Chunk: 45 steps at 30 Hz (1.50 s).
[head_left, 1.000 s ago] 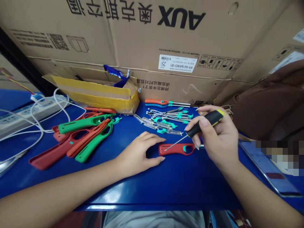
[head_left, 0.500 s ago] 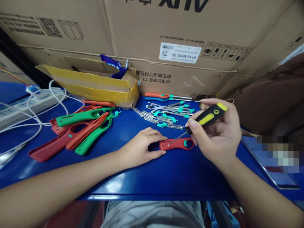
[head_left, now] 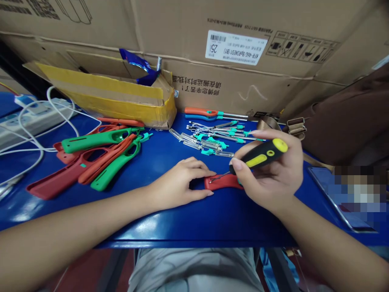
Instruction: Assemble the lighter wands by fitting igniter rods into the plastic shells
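Right hand (head_left: 273,176) in close here, fingers and thumb wrapped round the black-and-yellow handle of a screwdriver (head_left: 258,157), its thin shaft slanting down and left, the tip right on the red lighter (head_left: 225,183). That lighter lies flat on the blue surface (head_left: 212,227), between the two hands, its far right end hidden behind the right hand. Over on the other side, the left hand (head_left: 182,182) is half open, thumb and forefinger curved apart, holding the lighter's left end between their tips. Just behind, a scatter of clear tubes (head_left: 209,144) and metal rods (head_left: 226,132) with teal bits, then an orange lighter (head_left: 197,110) beside a blue one (head_left: 194,117). To the left, a heap of red and green casings (head_left: 94,141) in front of a yellow-taped box (head_left: 121,106), a white power strip (head_left: 30,119) beyond. And off right, a phone (head_left: 337,198) lying flat.
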Each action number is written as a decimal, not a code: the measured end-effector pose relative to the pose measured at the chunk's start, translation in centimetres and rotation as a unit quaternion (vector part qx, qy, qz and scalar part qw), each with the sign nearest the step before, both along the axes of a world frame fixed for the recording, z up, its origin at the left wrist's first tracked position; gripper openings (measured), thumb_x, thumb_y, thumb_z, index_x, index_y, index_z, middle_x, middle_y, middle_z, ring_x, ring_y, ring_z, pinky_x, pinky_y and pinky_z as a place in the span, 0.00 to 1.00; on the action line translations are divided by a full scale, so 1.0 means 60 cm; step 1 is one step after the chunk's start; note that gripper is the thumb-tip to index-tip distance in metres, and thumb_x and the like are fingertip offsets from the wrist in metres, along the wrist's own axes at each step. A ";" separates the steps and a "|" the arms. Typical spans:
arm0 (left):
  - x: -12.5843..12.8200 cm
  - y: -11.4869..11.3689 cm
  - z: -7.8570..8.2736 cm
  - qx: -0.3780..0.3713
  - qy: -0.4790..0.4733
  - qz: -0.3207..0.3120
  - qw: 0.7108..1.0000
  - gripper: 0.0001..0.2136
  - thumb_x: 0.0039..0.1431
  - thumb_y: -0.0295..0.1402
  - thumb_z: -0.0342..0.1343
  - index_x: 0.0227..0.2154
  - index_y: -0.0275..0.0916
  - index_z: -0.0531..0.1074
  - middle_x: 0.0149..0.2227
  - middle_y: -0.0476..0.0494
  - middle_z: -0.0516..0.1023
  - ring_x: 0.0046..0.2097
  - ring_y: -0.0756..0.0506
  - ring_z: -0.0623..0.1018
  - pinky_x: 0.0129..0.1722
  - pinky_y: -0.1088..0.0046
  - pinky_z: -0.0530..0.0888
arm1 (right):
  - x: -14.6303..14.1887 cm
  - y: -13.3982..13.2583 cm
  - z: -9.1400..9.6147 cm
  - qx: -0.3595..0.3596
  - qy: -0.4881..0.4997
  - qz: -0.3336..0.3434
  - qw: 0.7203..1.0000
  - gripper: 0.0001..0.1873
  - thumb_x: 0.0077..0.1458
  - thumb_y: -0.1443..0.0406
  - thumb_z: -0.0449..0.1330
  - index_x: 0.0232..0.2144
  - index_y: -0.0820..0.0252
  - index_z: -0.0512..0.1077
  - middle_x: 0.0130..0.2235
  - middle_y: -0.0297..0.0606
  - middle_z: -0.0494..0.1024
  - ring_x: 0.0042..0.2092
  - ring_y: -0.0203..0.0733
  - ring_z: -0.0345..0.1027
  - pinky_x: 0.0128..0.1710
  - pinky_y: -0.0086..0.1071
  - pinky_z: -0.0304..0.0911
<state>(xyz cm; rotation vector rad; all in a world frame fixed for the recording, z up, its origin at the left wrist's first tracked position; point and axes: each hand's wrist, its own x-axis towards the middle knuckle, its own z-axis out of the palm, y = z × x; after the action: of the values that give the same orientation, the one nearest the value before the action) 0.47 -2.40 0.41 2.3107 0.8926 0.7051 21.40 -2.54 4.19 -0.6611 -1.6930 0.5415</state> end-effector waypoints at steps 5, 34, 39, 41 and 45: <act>0.001 0.001 0.002 -0.002 0.000 0.000 1.000 0.18 0.61 0.37 0.65 0.53 0.40 0.77 0.46 0.42 0.81 0.48 0.42 0.76 0.53 0.61 0.72 | 0.001 0.001 -0.002 -0.005 -0.005 0.002 1.000 0.23 0.57 0.68 0.67 0.52 0.43 0.68 0.34 0.35 0.76 0.30 0.42 0.73 0.25 0.39 0.72; 0.000 0.000 0.001 0.007 0.004 0.004 1.000 0.15 0.61 0.36 0.64 0.50 0.39 0.78 0.45 0.42 0.81 0.48 0.42 0.76 0.52 0.62 0.72 | 0.002 0.003 -0.014 0.042 -0.027 0.018 0.999 0.37 0.52 0.71 0.70 0.60 0.40 0.64 0.53 0.40 0.75 0.34 0.41 0.76 0.28 0.38 0.75; -0.001 0.002 -0.001 0.021 0.009 -0.002 1.000 0.16 0.61 0.35 0.65 0.51 0.38 0.78 0.45 0.42 0.80 0.47 0.42 0.76 0.51 0.62 0.71 | 0.005 0.007 -0.024 0.036 -0.059 0.018 0.997 0.38 0.54 0.72 0.68 0.61 0.36 0.64 0.57 0.39 0.74 0.39 0.45 0.77 0.31 0.40 0.76; 0.000 0.003 -0.002 0.013 0.011 -0.004 1.000 0.15 0.62 0.35 0.64 0.51 0.38 0.78 0.46 0.42 0.80 0.48 0.42 0.76 0.52 0.62 0.71 | 0.008 0.007 -0.018 0.028 -0.070 0.029 0.997 0.35 0.56 0.71 0.66 0.61 0.37 0.64 0.57 0.38 0.75 0.44 0.50 0.78 0.35 0.43 0.77; 0.001 0.004 -0.003 0.011 0.007 -0.005 1.000 0.14 0.62 0.34 0.64 0.50 0.38 0.78 0.46 0.42 0.79 0.48 0.42 0.75 0.52 0.62 0.71 | 0.015 0.004 0.001 0.014 -0.110 0.083 0.990 0.35 0.60 0.70 0.61 0.65 0.40 0.60 0.57 0.38 0.75 0.50 0.53 0.76 0.37 0.43 0.77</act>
<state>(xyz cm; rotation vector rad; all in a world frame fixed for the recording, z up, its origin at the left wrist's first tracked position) 0.55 -2.17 0.23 2.3411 0.8831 0.6974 22.29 -2.30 4.27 -0.5793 -1.9725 0.5781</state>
